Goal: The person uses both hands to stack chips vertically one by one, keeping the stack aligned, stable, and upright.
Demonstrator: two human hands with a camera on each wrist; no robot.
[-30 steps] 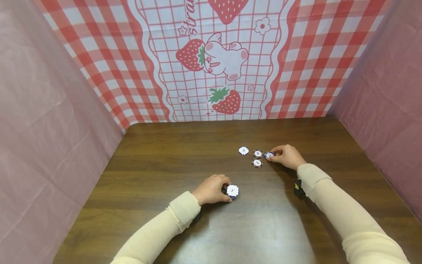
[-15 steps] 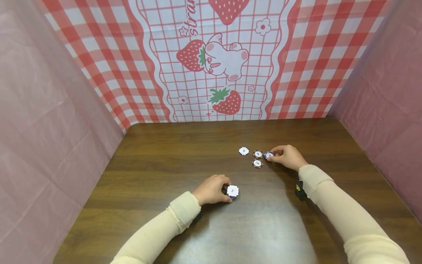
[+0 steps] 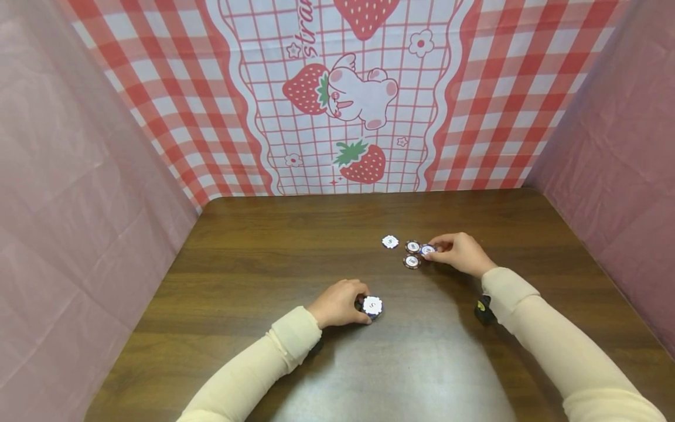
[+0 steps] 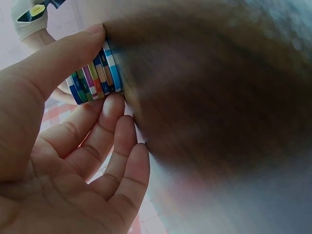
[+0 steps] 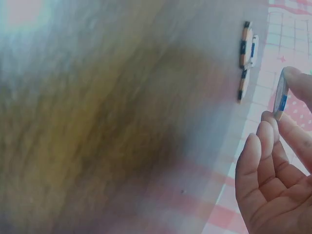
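My left hand (image 3: 340,303) holds a stack of poker chips (image 3: 372,306) on the table, thumb on one side and fingers on the other. The left wrist view shows the stack's many-coloured edges (image 4: 95,75); a white chip tops it in the head view. Between thumb and fingertips, my right hand (image 3: 460,253) pinches one blue-and-white poker chip (image 3: 428,250), seen edge-on and lifted off the table in the right wrist view (image 5: 281,95). Just left of it lie two dark-edged chips, one farther back (image 3: 413,247) and one nearer (image 3: 412,262). A white chip (image 3: 390,241) lies farther left.
The brown wooden table (image 3: 253,264) runs back to a red-and-white checked strawberry cloth (image 3: 364,117). Pink cloth hangs at the left (image 3: 89,205) and right (image 3: 606,164) sides.
My right hand has shifted the blue-and-white chip slightly left, closer to the dark-edged chips. My left hand and its stack have stayed in place.
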